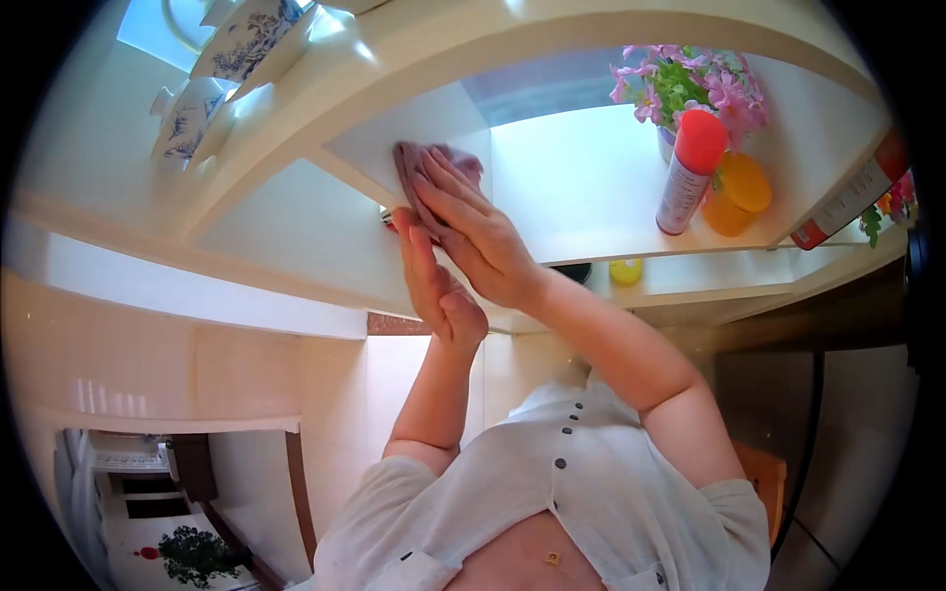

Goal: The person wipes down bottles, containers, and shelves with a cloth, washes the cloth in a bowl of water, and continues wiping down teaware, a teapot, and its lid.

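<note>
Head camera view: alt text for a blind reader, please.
A person's right hand presses a mauve cloth against a white panel in a curved cream shelf unit, the left hand open below. To the right stand a red-capped spray can, pink flowers and an orange tub.

The right hand covers part of the cloth; its thumb is not visible. The lettering on the spray can is too small to read. The can partly hides the flower pot. The top edge cuts off the patterned jar. The dark item below the shelf is partly hidden and unidentifiable.
</note>
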